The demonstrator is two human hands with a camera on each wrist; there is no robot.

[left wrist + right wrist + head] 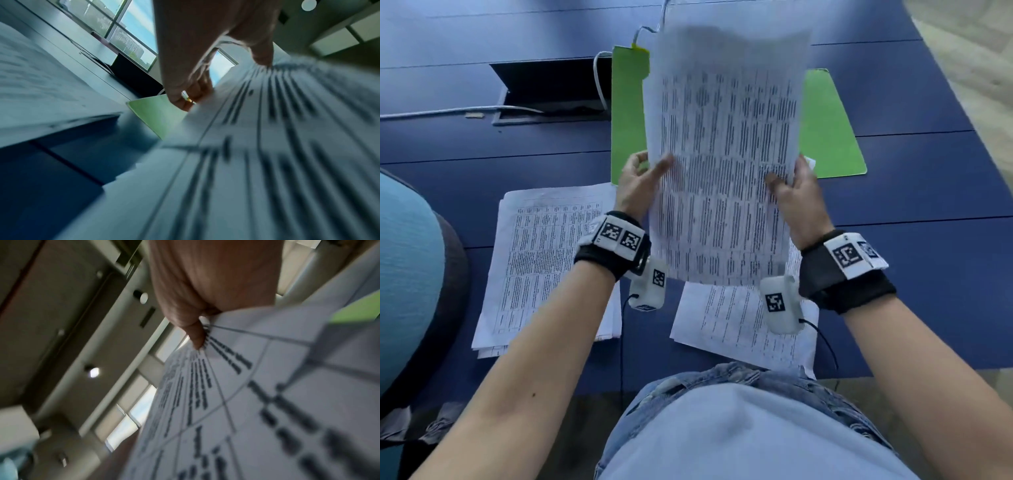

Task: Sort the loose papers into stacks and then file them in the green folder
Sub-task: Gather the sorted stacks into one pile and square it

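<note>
I hold a bundle of printed sheets (726, 154) up over the blue table, blurred by motion. My left hand (643, 178) pinches its left edge, thumb on the front face, and my right hand (789, 186) grips its right edge. In the wrist views the held sheets (267, 146) (267, 402) fill the frame beside each hand's thumb. The green folder (828, 130) lies open on the table behind the sheets, mostly hidden by them. One paper stack (541, 260) lies at the left and another paper stack (739, 329) sits near the table's front edge.
An open cable hatch (551, 92) with a white cable (448, 111) sits in the blue table (928, 240) at the back left. A teal chair (407, 267) stands at the left. My torso is against the table's near edge.
</note>
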